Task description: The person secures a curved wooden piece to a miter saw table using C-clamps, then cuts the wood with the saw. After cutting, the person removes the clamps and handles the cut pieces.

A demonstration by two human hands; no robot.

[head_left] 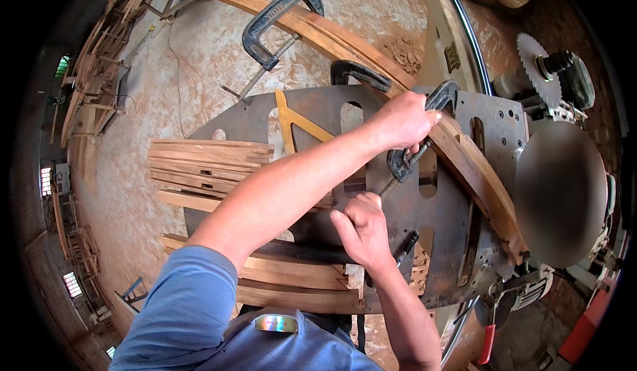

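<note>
A long curved wooden piece [479, 180] runs from the far left down to the right across a dark metal plate table [448, 232]. A black G-clamp [399, 165] straddles it. My left hand [406, 120] is closed round the clamp's frame, above the wood. Nearer to me, my right hand [363, 230] is closed at the end of the clamp's threaded screw, its thumb sticking out; the handle itself is mostly hidden by the fingers. Farther along the same wood sit a large black G-clamp [282, 23] and a smaller black clamp [361, 76].
Stacked curved wooden slats [209, 162] lie left of my left forearm, with more wooden pieces [298, 291] near my body. A yellow angled piece [290, 116] rests on the table. A circular saw blade [536, 69] stands at the far right, and a red-handled tool [488, 341] lies near right.
</note>
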